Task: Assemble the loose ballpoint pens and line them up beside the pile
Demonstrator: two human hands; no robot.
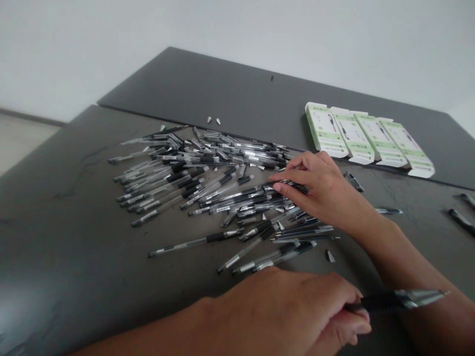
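Left hand (285, 309) clamped around a black-gripped clear pen (404, 299), tip pointing right, above the dark table (67, 247); right hand (319, 190) curled over the loose heap of pens (208, 183), fingers on its near-right part, grip hard to tell; flattened green-and-white cartons (367, 138) beyond

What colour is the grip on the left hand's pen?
The pen's grip is black, clearest in the head view.
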